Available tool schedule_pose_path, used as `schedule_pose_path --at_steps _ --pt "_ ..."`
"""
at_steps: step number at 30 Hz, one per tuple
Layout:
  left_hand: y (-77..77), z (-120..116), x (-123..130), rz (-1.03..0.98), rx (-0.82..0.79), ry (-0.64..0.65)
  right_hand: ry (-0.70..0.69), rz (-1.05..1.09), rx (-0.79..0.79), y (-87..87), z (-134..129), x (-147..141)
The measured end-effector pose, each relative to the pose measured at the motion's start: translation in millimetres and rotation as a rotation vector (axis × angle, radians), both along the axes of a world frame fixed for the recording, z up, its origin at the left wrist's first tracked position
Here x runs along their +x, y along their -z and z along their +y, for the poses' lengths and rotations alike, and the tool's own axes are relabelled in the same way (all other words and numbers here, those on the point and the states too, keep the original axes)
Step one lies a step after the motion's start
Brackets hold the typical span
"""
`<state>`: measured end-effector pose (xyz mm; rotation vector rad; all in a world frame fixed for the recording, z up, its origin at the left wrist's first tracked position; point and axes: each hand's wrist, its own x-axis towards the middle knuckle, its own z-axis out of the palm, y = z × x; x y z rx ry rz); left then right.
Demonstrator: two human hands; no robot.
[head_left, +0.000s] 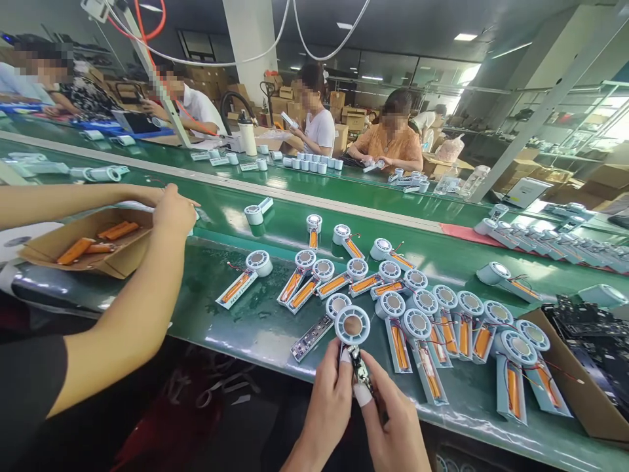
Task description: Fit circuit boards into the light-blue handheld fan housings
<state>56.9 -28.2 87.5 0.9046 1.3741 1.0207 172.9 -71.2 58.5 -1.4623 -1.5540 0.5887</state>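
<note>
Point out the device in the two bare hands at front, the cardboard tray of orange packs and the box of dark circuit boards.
Held device (352, 326): head view, middle of its round face.
Cardboard tray (126, 259): head view, its right wall.
Box (576, 398): head view, its cardboard side wall.

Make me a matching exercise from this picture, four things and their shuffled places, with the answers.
1. Loose orange batteries
2. Black circuit boards
3. Cream bottle
4. Nearest round-headed device

A. Held in left hand and right hand
B. In the cardboard box at right
C. Standing beyond the long pale strip
D. In the cardboard tray at left

Pairs: 1-D; 2-B; 3-C; 4-A
</note>
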Motion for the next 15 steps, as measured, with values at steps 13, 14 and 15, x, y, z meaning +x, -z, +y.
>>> schedule_pose_path --at_steps 13,14,15 --pt "11.7 -6.3 14.3 -0.277 -0.002 -0.196 -0.130 -0.628 -0.062 -1.3 8.0 2.0" --pt "11.9 -5.9 13.7 -0.281 0.017 -0.199 -0.162 -0.656 -0.060 -3.1 7.8 3.5" --pt "11.5 -5.3 12.7 -0.283 0.033 -0.190 -0.184 -0.679 -0.049 -4.7 7.8 5.2"
